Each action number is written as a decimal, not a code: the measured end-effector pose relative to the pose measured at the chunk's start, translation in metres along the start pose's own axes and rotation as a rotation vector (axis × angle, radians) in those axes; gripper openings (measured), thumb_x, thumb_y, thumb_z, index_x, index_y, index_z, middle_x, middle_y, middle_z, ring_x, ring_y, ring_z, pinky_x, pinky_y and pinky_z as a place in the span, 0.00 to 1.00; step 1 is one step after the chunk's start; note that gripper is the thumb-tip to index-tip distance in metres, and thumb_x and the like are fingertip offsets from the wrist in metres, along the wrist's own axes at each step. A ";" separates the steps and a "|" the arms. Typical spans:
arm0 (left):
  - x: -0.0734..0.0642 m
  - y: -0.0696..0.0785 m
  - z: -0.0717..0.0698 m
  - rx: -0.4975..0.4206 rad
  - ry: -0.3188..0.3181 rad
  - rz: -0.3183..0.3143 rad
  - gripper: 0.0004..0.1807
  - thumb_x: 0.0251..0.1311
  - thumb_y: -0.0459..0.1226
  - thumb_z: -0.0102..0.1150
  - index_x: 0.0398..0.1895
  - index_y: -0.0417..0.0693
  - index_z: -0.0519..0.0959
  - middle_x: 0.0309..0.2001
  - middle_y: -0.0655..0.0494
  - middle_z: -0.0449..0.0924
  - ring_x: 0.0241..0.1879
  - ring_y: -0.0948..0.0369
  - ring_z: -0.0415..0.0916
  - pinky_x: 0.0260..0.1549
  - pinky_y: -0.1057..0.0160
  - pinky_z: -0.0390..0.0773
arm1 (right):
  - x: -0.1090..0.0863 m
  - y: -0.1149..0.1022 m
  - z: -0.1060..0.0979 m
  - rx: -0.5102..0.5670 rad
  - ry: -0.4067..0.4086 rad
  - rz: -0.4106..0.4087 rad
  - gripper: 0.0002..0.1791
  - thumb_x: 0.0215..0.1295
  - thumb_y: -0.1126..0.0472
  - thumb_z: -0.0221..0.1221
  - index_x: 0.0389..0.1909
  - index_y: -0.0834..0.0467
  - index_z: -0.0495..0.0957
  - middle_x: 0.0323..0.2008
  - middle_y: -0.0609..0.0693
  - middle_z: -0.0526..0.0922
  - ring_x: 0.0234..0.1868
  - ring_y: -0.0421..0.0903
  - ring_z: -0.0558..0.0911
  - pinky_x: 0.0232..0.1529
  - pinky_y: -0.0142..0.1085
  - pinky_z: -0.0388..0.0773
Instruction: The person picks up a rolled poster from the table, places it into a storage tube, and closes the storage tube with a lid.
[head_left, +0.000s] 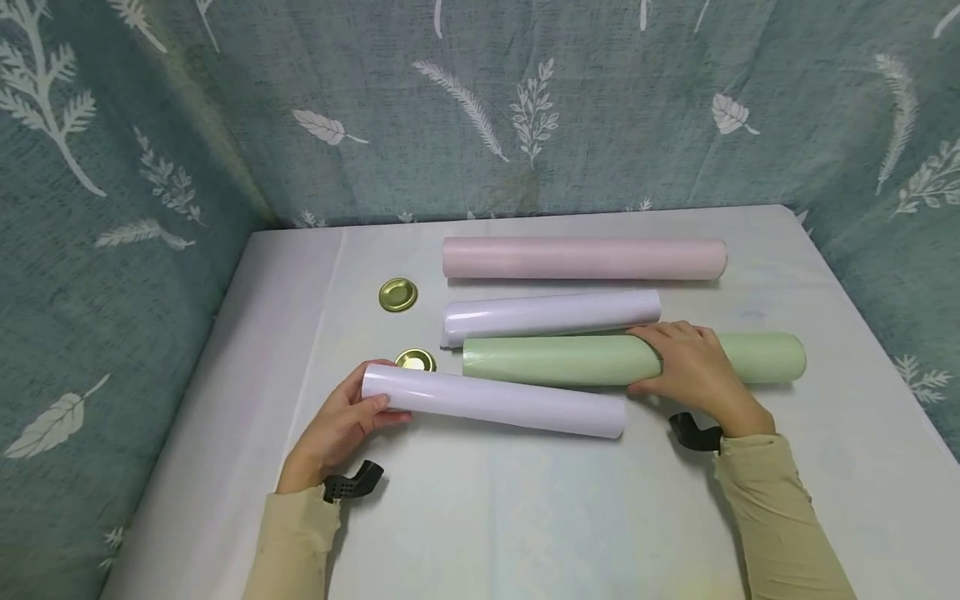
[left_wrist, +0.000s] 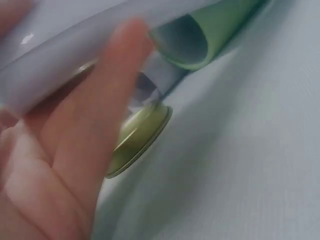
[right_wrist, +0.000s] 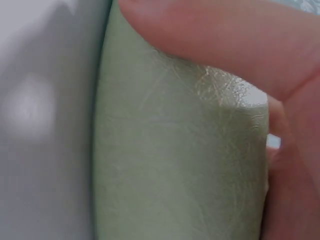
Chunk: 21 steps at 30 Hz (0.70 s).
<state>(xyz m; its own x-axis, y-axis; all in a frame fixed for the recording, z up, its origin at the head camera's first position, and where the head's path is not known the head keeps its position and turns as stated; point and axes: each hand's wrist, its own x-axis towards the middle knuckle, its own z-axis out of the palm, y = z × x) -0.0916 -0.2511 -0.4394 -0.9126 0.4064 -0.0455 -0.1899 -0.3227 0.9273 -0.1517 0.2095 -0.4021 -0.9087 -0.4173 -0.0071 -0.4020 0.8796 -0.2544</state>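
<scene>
My left hand (head_left: 345,417) grips the left end of a glossy white roll (head_left: 495,402), thumb on the near side and fingers behind. The roll slants slightly down to the right, in front of a pale green roll (head_left: 555,360). Over the green roll curls my right hand (head_left: 693,367), holding it right of its middle; the right wrist view shows the thumb across its surface (right_wrist: 175,150). In the left wrist view the green roll's hollow end (left_wrist: 200,45) shows beside a gold lid (left_wrist: 142,140). That lid is partly hidden behind the left hand in the head view.
Behind the green roll lies a second white roll (head_left: 551,317), and a pink roll (head_left: 585,258) lies farther back. Another gold lid (head_left: 397,295) rests to their left. The white table (head_left: 525,517) is bordered by leaf-patterned green cloth (head_left: 600,108) at the back and sides.
</scene>
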 end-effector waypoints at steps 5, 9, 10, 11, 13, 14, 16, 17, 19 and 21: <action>-0.004 -0.005 -0.010 -0.166 -0.043 0.118 0.24 0.61 0.24 0.37 0.62 0.36 0.53 0.56 0.42 0.64 0.54 0.49 0.65 0.51 0.45 0.65 | -0.001 0.006 0.004 0.016 0.062 -0.015 0.46 0.33 0.39 0.69 0.58 0.50 0.67 0.53 0.57 0.71 0.54 0.57 0.65 0.51 0.55 0.54; -0.005 -0.006 -0.015 -0.263 -0.066 0.166 0.24 0.63 0.25 0.36 0.63 0.36 0.51 0.59 0.40 0.62 0.58 0.47 0.60 0.52 0.43 0.63 | -0.003 0.011 0.003 0.022 0.130 -0.023 0.46 0.32 0.39 0.70 0.58 0.47 0.67 0.53 0.54 0.71 0.54 0.56 0.65 0.52 0.54 0.53; -0.005 -0.006 -0.016 -0.276 -0.059 0.176 0.22 0.63 0.25 0.36 0.61 0.36 0.53 0.59 0.40 0.62 0.58 0.47 0.60 0.52 0.44 0.63 | -0.003 0.012 0.003 0.023 0.149 -0.028 0.46 0.32 0.40 0.70 0.58 0.47 0.67 0.53 0.53 0.71 0.54 0.55 0.65 0.52 0.54 0.53; -0.005 -0.006 -0.016 -0.286 -0.053 0.185 0.21 0.64 0.26 0.36 0.60 0.37 0.55 0.59 0.40 0.62 0.58 0.47 0.60 0.52 0.44 0.63 | -0.003 0.012 0.002 0.026 0.167 -0.033 0.45 0.31 0.40 0.71 0.57 0.47 0.67 0.53 0.53 0.71 0.54 0.55 0.65 0.53 0.54 0.53; -0.004 -0.006 -0.016 -0.303 -0.041 0.210 0.18 0.64 0.26 0.36 0.58 0.39 0.59 0.59 0.39 0.62 0.59 0.46 0.59 0.51 0.44 0.64 | -0.003 0.013 0.000 0.031 0.199 -0.038 0.45 0.31 0.42 0.71 0.57 0.46 0.67 0.52 0.52 0.71 0.54 0.55 0.65 0.52 0.54 0.53; -0.004 -0.005 -0.017 -0.304 -0.032 0.223 0.17 0.65 0.27 0.36 0.57 0.39 0.60 0.59 0.39 0.62 0.59 0.46 0.59 0.51 0.44 0.64 | -0.004 0.014 -0.001 0.032 0.209 -0.036 0.45 0.30 0.42 0.72 0.57 0.47 0.68 0.52 0.52 0.71 0.54 0.55 0.65 0.52 0.54 0.53; -0.003 -0.005 -0.018 -0.305 -0.018 0.255 0.16 0.66 0.28 0.35 0.56 0.39 0.61 0.59 0.38 0.62 0.59 0.45 0.59 0.50 0.43 0.65 | -0.004 0.015 -0.002 0.034 0.223 -0.032 0.46 0.30 0.43 0.72 0.57 0.47 0.68 0.52 0.52 0.71 0.54 0.55 0.65 0.51 0.54 0.53; -0.003 -0.005 -0.019 -0.312 -0.012 0.271 0.16 0.66 0.28 0.34 0.57 0.39 0.60 0.58 0.38 0.63 0.59 0.45 0.59 0.50 0.43 0.65 | -0.004 0.015 -0.003 0.038 0.229 -0.029 0.46 0.30 0.44 0.72 0.57 0.48 0.68 0.52 0.52 0.71 0.54 0.55 0.65 0.51 0.54 0.54; -0.004 -0.005 -0.020 -0.328 -0.003 0.304 0.17 0.67 0.29 0.32 0.57 0.39 0.60 0.57 0.37 0.63 0.59 0.44 0.59 0.49 0.42 0.66 | -0.005 0.017 -0.004 0.044 0.243 -0.028 0.46 0.29 0.45 0.73 0.57 0.48 0.68 0.52 0.52 0.71 0.53 0.54 0.65 0.50 0.54 0.54; -0.004 -0.004 -0.023 -0.347 0.013 0.337 0.17 0.67 0.30 0.31 0.58 0.38 0.60 0.56 0.37 0.65 0.58 0.44 0.61 0.48 0.42 0.66 | -0.006 0.018 -0.004 0.053 0.263 -0.032 0.46 0.29 0.46 0.73 0.56 0.49 0.69 0.52 0.51 0.71 0.53 0.53 0.65 0.50 0.53 0.54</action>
<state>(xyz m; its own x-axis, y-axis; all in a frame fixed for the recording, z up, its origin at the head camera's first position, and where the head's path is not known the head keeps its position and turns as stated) -0.0952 -0.2709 -0.4517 -0.9480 0.2201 0.2300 0.0101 -0.7015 0.7126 -0.1545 0.2291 -0.4025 -0.8962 -0.3653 0.2517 -0.4312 0.8507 -0.3007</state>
